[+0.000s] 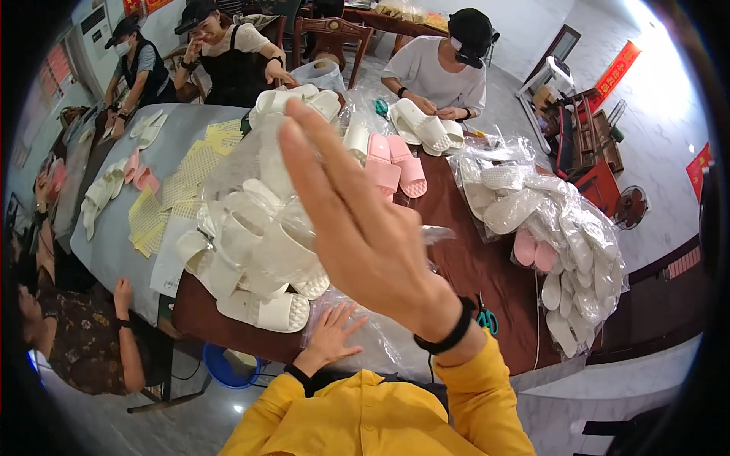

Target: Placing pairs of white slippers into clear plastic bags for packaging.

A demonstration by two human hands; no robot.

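My right hand (372, 228) is raised high over the table, its fingers stretched out straight and pointing up and to the left. Nothing shows in it, though its palm side is partly hidden. My left hand (332, 336) lies flat with spread fingers on clear plastic bags (380, 338) at the near table edge. Just beyond it is a heap of cream slippers (266, 308), some under clear plastic film. Behind my right hand, pink slippers (411, 169) lie on the brown-covered table (487, 266). Teal-handled scissors (487, 321) rest beside my right wrist.
Bagged slippers (570, 251) are piled along the table's right side. Across the table, a person in white (433, 76) handles cream slippers (422, 125). Yellow printed sheets (182, 178) lie on a grey table (106, 220) at left. A blue bucket (228, 368) stands on the floor.
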